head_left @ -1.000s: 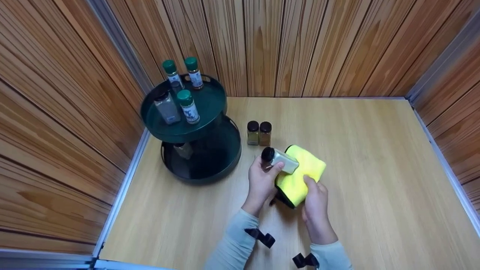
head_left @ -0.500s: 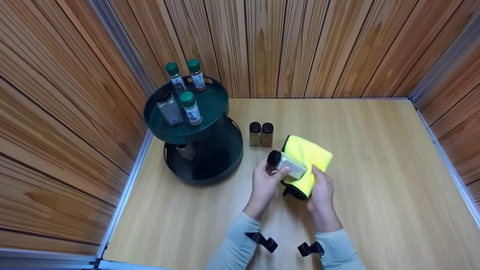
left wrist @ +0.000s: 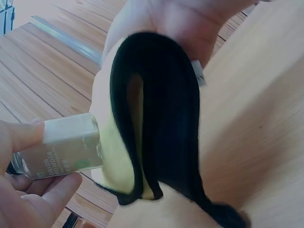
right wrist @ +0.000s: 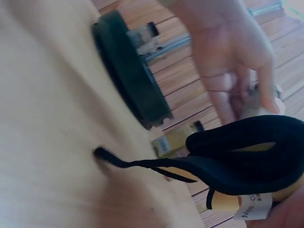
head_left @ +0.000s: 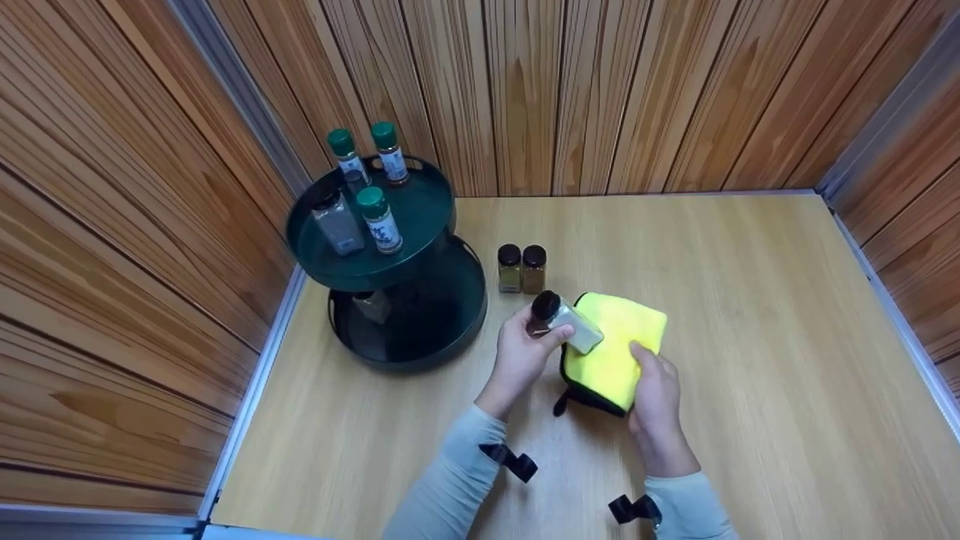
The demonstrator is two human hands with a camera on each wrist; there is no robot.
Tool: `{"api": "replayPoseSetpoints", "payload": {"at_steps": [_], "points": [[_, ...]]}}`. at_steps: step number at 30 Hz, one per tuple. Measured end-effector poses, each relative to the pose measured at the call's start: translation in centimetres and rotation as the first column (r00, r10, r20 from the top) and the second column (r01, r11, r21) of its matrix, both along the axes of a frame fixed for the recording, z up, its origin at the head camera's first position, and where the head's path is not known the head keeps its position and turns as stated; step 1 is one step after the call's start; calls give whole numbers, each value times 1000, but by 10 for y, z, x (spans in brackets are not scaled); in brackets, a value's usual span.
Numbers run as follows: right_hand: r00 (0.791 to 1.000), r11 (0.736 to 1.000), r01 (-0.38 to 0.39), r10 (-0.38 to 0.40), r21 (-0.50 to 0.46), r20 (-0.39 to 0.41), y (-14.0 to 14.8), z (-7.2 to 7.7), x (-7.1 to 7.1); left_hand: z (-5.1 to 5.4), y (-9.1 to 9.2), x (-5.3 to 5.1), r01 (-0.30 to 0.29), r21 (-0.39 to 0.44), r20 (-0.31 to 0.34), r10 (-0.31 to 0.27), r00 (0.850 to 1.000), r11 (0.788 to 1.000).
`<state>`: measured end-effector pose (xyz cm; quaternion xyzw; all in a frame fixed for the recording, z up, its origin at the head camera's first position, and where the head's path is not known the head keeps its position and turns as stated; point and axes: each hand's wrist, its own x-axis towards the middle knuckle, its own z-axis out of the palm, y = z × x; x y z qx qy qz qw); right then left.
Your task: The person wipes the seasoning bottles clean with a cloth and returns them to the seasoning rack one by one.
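Note:
My left hand (head_left: 519,354) grips a square glass spice jar (head_left: 579,330) by its dark-capped end, tilted with its base toward the right. In the left wrist view the label on the jar (left wrist: 66,152) reads onion powder. The jar's base touches a folded yellow cloth (head_left: 619,330) with black edging. My right hand (head_left: 657,401) holds this cloth by its right side, thumb on top, the other fingers hidden under it. From the left wrist, the cloth (left wrist: 164,118) shows its folded black-edged side and a small white tag. Both hands are above the table.
Two dark-capped spice jars (head_left: 521,270) stand side by side behind the hands. At left is a two-tier dark green round rack (head_left: 420,255) with several bottles on top, such as a green-capped one (head_left: 380,221), and a jar (head_left: 373,306) below. Wooden walls enclose the table.
The cloth first rises and slides against the jar's base, then comes back down toward me. My right hand has shifted slightly right. The jar stays in the left hand.

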<state>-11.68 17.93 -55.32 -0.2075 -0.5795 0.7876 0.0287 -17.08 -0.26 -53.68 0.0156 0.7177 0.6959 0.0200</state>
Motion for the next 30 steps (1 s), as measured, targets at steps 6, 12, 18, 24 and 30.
{"api": "replayPoseSetpoints", "payload": {"at_steps": [6, 12, 18, 24, 30], "points": [[999, 983, 43, -37, -179, 41, 3, 5, -9, -1, 3, 7, 17, 32, -32, -16, 999, 999], [999, 981, 9, -3, -192, 32, -6, 0, -8, -9, 11, 14, 17, 147, -7, -16, 1000, 989], [999, 991, -34, 37, -128, 26, -11, -3, -3, -18, 10, 10, -1, 148, -104, 17, 994, 989], [995, 986, -85, 90, -142, 31, -2, -2, -3, -12, 5, 7, -7, 88, -117, 17, 993, 996], [992, 990, -119, 123, -79, 39, 5, -1, -4, -10, 0, 6, -30, 75, -111, 38, 993, 997]]}}
